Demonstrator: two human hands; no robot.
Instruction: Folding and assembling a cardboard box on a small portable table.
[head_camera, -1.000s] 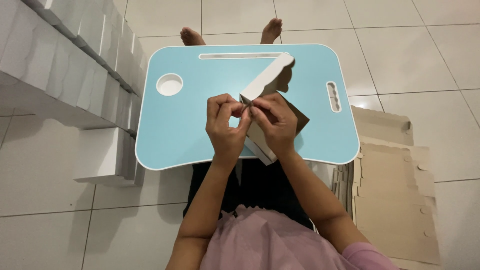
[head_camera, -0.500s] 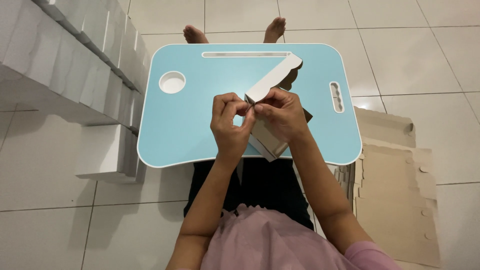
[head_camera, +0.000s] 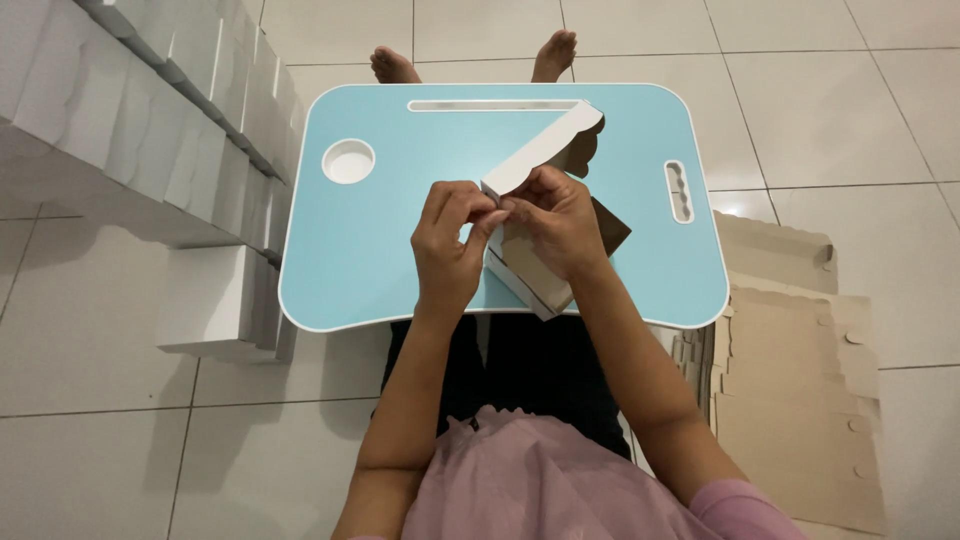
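**Hands close tighter on the half-folded box**

Both hands have drawn closer together since the earlier frame. Left hand (head_camera: 452, 245) pinches a small flap with thumb and forefinger; right hand (head_camera: 560, 222) curls over the cardboard box (head_camera: 530, 275), gripping its fold. Its white scalloped lid (head_camera: 545, 150) rises toward the desk's far edge. The box sits near the near edge of the blue lap desk (head_camera: 370, 250). Folded white boxes (head_camera: 150, 130) line the left side; flat cardboard sheets (head_camera: 800, 390) lie right. Open desk surface remains left, around the cup recess (head_camera: 348, 160).
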